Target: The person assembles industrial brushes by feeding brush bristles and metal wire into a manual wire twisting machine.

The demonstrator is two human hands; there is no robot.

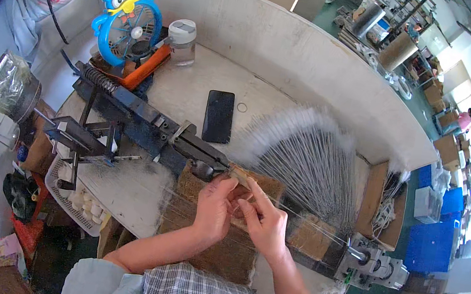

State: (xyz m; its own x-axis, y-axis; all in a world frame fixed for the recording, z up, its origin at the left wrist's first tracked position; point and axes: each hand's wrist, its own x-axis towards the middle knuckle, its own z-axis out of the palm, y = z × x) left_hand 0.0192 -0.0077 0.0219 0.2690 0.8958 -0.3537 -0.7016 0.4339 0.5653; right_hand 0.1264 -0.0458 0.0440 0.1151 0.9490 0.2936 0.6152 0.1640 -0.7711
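My left hand [215,206] and my right hand [267,225] meet over a brown fibrous pad [272,187], at the end of a long dark metal machine bar [157,134]. The fingers of both are bent and pinched together; what lies between them is too small and covered to make out. A tan covering shows at a fingertip, by the bar's end. Beside my left hand is a rounded black part [203,171]. Thin wires [312,224] run from near my right hand to a metal chuck [357,252] at the right. Beyond my hands, thin wire-stemmed brushes with pale bristles [313,159] lie fanned out.
A black phone [219,116], a lidded clear cup [182,43] and a blue cartoon fan [131,29] stand toward the back. A motor [13,90] is at left, above a white basket [76,202]. A curved low wall [301,40] borders the table. A cardboard box [384,201] sits right.
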